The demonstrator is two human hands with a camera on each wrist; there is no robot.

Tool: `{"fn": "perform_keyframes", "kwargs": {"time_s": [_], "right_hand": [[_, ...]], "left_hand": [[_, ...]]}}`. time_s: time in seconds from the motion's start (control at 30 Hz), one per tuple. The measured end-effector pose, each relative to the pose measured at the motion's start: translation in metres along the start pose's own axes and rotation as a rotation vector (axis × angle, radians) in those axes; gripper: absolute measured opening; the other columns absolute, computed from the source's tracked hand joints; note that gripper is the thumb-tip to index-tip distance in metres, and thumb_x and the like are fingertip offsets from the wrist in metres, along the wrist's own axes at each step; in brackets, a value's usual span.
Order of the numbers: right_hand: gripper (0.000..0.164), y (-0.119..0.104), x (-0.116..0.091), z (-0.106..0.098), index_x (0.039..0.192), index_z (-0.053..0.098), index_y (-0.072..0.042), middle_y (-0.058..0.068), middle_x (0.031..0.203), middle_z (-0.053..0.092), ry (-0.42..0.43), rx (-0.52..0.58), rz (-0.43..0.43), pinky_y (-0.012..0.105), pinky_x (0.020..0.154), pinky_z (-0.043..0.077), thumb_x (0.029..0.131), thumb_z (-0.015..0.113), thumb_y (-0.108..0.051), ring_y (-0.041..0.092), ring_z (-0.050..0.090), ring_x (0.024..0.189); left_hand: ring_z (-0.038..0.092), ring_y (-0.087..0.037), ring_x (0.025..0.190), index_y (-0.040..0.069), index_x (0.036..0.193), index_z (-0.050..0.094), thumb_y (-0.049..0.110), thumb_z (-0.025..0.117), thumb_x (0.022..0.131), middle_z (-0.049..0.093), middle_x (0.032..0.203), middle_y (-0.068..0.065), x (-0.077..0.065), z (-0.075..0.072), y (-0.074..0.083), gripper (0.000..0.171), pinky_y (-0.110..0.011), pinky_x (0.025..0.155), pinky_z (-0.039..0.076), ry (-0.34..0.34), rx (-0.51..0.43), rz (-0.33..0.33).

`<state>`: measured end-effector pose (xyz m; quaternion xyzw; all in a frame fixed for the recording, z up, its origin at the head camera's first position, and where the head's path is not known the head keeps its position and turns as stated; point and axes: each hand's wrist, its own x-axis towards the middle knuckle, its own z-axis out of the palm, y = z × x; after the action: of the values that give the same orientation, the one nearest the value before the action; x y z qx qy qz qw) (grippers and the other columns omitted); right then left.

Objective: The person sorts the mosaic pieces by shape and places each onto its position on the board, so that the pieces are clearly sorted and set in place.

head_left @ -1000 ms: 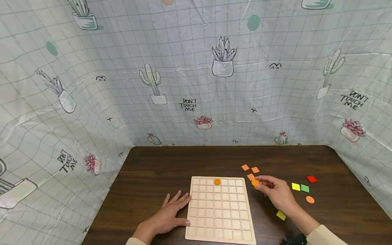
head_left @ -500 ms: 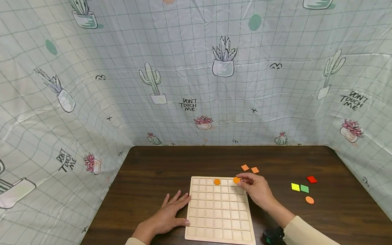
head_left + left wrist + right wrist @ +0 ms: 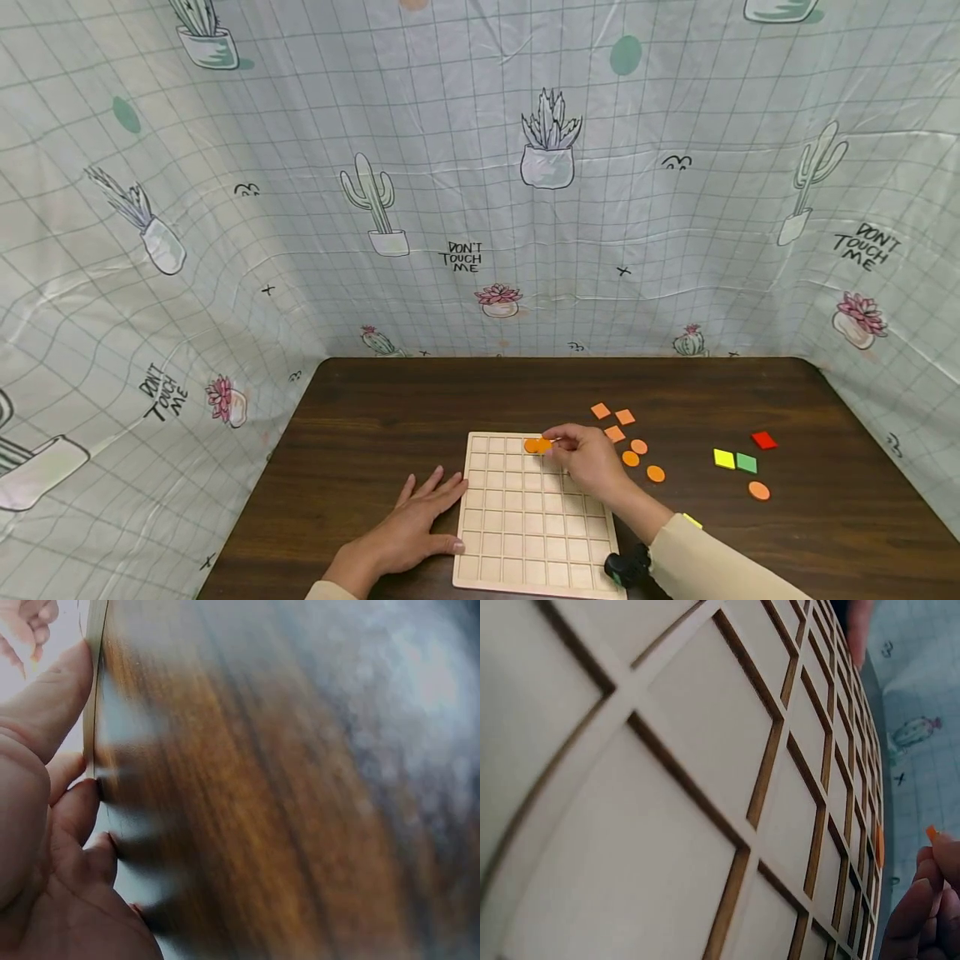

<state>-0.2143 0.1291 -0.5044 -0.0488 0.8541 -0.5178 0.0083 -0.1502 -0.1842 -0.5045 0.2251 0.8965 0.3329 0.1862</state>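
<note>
A pale wooden grid board [image 3: 517, 525] lies on the dark table. My left hand [image 3: 416, 523] rests beside it, fingers spread, with thumb and fingertips against its left edge; the left wrist view shows the thumb [image 3: 64, 694] at that edge. One orange disc [image 3: 530, 446] sits in a cell of the back row. Just right of it, my right hand [image 3: 596, 471] pinches a second orange disc [image 3: 546, 446] between thumb and fingertips. In the right wrist view the held disc [image 3: 931, 833] is above the board surface, partly hidden by fingers.
Right of the board lie loose orange discs [image 3: 656, 473] and orange squares [image 3: 615, 433]. Farther right are a yellow square [image 3: 723, 459], a green square [image 3: 746, 462], a red square [image 3: 763, 439] and another orange disc [image 3: 759, 490]. A patterned curtain [image 3: 450, 208] surrounds the table.
My right hand has carried the orange disc left from the loose pieces, over the board's right edge, to beside the disc in the back row. My left hand has stayed still.
</note>
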Motion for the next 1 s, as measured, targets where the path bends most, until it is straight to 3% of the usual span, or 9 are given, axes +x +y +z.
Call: {"fn": "perform_keyframes", "kwargs": {"time_s": [0.27,0.7,1.0], "right_hand": [[0.016,-0.002,0.001,0.011,0.105,0.081,-0.007,-0.001,0.078,0.068,-0.011,-0.025,0.008,0.024,0.056,0.043,0.092,0.077,0.001,0.016,0.056,0.066],[0.011,-0.002,-0.003,0.013,0.100,0.081,-0.007,0.000,0.087,0.075,-0.063,-0.087,-0.058,0.024,0.065,0.051,0.090,0.080,-0.002,0.011,0.061,0.073],[0.012,-0.002,-0.003,0.018,0.097,0.081,-0.009,-0.005,0.082,0.070,-0.062,-0.161,-0.074,0.024,0.067,0.049,0.088,0.083,-0.002,0.011,0.058,0.073]], "left_hand": [[0.011,-0.038,0.164,0.014,0.168,0.032,0.048,0.072,0.095,0.028,0.174,-0.007,-0.002,-0.001,-0.002,0.090,-0.069,0.128,-0.006,-0.023,0.066,0.021],[0.012,-0.039,0.164,0.013,0.168,0.031,0.047,0.072,0.095,0.028,0.174,-0.009,-0.003,-0.002,0.004,0.090,-0.070,0.128,-0.003,-0.034,0.089,0.023],[0.015,-0.038,0.163,0.012,0.167,0.033,0.049,0.072,0.094,0.030,0.173,-0.008,-0.003,-0.002,0.004,0.090,-0.069,0.129,0.001,-0.024,0.131,0.024]]}}
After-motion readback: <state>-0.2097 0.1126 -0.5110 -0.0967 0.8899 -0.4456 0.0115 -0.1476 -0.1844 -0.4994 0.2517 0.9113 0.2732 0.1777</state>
